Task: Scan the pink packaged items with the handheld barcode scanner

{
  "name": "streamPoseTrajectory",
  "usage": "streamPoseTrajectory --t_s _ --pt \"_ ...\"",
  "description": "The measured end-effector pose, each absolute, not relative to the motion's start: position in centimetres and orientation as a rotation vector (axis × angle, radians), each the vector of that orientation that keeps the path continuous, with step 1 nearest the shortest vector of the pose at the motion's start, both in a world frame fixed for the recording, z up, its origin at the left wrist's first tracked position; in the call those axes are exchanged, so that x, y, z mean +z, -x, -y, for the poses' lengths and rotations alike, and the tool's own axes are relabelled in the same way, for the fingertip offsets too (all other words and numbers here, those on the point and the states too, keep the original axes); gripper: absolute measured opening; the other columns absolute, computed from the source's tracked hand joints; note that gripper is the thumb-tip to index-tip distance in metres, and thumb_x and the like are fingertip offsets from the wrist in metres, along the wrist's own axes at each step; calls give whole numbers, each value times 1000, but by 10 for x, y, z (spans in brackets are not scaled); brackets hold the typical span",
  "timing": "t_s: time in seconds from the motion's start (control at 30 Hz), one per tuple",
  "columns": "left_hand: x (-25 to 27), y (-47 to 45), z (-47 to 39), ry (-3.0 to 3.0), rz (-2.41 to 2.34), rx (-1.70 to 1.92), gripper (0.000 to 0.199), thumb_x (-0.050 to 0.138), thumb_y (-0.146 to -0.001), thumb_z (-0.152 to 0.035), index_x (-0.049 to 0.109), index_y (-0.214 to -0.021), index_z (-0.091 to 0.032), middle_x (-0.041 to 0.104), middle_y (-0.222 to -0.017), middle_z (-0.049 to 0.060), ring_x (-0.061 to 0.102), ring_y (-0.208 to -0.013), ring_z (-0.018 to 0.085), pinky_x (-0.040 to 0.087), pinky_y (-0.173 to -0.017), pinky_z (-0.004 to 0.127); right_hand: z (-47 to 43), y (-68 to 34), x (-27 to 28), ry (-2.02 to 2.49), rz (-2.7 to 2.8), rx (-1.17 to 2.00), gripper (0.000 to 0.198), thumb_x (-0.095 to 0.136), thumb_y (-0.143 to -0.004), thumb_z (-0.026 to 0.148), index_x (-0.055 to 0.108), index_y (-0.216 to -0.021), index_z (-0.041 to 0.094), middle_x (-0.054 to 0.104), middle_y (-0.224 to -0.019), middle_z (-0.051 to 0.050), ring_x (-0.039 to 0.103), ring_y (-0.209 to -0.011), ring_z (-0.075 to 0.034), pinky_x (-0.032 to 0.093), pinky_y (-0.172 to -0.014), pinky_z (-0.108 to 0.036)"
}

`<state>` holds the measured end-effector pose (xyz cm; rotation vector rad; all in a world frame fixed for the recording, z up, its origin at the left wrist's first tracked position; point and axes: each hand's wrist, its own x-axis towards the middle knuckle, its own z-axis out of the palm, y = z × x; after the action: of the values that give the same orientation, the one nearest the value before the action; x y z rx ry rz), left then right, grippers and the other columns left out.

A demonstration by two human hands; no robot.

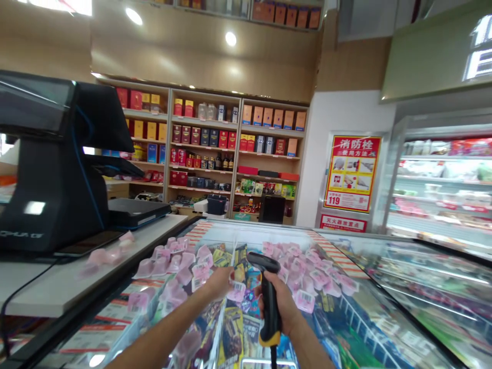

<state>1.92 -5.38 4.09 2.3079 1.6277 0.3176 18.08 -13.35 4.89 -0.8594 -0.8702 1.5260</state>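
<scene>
My right hand is wrapped round the grip of a black and yellow barcode scanner, whose head points to the left and whose cable hangs down. To the left of it, my left hand is closed on a small pink cup with a barcode label. Many similar pink cups lie on the glass freezer top: one heap is left of my hands, another heap is on the right. Through the glass, colourful packages show below.
A black checkout terminal stands on a white counter at left, with a few blurred pink cups beside it. Shelves of boxes line the back wall. A glass-topped case and a lit fridge are at right.
</scene>
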Motion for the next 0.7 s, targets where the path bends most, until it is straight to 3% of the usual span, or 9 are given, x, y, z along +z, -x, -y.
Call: streamPoseTrajectory --t_s 0.2,0.43,0.7 --pt "41 -22 41 -2044 -1789 460 25 44 -78 -30 53 -92 -13 58 -85 2 56 -70 10 47 -62 28 147 -178 56 887 906 1524 32 46 -67 46 47 -77 16 55 -52 2 44 -30 -7 36 -29 -19" --pt "53 -17 28 -1998 -1890 633 25 44 -77 -31 53 -93 -13 57 -91 3 55 -78 13 46 -68 32 148 -169 53 920 951 1547 28 44 -68 42 47 -71 14 52 -48 3 44 -30 -8 36 -27 -20" --pt "44 -27 17 -2036 -1941 594 26 45 -77 -31 52 -96 -14 56 -96 4 54 -82 14 45 -71 34 137 -183 61 942 944 1429 31 46 -67 44 46 -75 14 54 -49 2 44 -29 -8 36 -27 -19"
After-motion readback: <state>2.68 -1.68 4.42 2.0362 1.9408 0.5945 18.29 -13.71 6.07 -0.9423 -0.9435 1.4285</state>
